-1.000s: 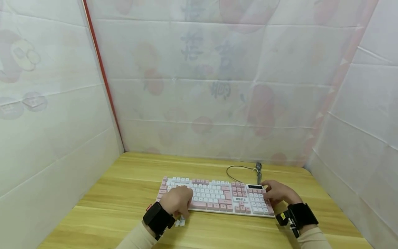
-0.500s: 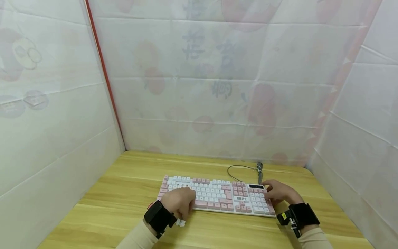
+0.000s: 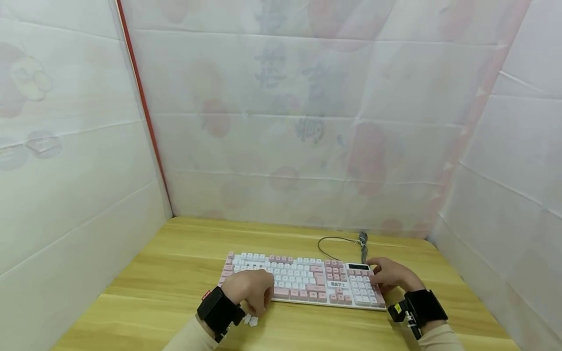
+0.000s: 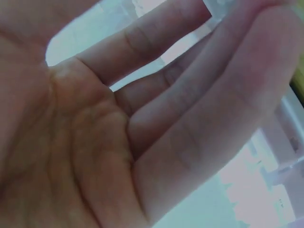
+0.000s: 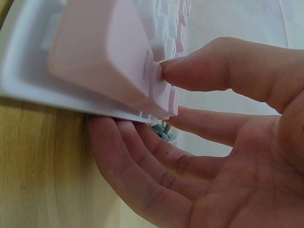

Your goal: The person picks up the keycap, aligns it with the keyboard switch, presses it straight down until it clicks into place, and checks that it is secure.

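A pink and white keyboard [image 3: 300,279] lies on the wooden table. My left hand [image 3: 251,290] is bent over its left part, hiding some keys and the front edge there. In the left wrist view, a small whitish keycap [image 4: 219,6] shows at the curled fingertips, which pinch it at the top of the picture. Loose white keycaps [image 3: 251,320] lie on the table just below that hand. My right hand [image 3: 390,274] grips the keyboard's right end. Its thumb [image 5: 183,73] presses on the pink keys, and its other fingers [image 5: 123,156] reach to the underside of the edge.
A grey cable [image 3: 363,246], bundled in a tie, lies behind the keyboard near the back of the table [image 3: 184,258]. Printed cloth walls [image 3: 281,146] enclose the table at the back and on both sides.
The view tilts slightly. My left hand shifts a little over the keyboard's front edge, its fingers drawn closer together and more keycaps covered. My right hand keeps its grip on the keyboard.
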Available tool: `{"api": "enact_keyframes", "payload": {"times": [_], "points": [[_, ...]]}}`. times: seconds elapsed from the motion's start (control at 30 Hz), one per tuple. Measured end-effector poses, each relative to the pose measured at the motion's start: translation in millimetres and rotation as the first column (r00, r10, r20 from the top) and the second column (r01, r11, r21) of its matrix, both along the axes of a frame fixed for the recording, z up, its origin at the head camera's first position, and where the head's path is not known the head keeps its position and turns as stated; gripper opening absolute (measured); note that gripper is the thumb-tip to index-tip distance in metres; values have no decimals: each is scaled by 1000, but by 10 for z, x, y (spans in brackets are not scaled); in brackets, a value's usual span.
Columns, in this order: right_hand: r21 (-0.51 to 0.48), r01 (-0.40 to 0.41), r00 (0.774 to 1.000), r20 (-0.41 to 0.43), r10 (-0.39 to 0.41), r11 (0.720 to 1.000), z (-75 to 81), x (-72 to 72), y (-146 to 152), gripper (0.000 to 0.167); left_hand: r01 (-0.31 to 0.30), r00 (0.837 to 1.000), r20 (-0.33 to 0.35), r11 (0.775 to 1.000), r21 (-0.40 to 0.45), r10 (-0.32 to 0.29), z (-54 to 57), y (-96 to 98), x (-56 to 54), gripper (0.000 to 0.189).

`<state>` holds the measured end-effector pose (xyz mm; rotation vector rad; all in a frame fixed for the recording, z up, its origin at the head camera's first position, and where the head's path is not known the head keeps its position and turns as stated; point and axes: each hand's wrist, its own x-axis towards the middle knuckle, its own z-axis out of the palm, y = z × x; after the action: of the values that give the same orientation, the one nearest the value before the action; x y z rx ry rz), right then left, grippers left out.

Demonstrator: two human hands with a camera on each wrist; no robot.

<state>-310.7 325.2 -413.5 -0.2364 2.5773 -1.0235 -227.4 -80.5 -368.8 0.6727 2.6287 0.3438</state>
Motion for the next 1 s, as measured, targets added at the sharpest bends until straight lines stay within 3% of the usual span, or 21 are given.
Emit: {"api": "enact_keyframes", "payload": {"times": [0.37,0.67,0.83,1.0], "points": [[28,13,1000,4,-13,1000,0,-4,2,71,80,995,-77,989,125,-71,22,-60,-70,25],[30,-11,1000,1,11,999,-26,-60,-156,70,67,990,-136,979,192,-41,20,-301,-104,29],[53,-8,1000,-5,9,999,-7,-29,-100,69,116,980,-185,970,212,-77,33,-291,-159,31],[31,-6,1000,1,6,1000,19,1,-28,70,111,979,-192,966,236,-66,63,-271,-204,24]]}}
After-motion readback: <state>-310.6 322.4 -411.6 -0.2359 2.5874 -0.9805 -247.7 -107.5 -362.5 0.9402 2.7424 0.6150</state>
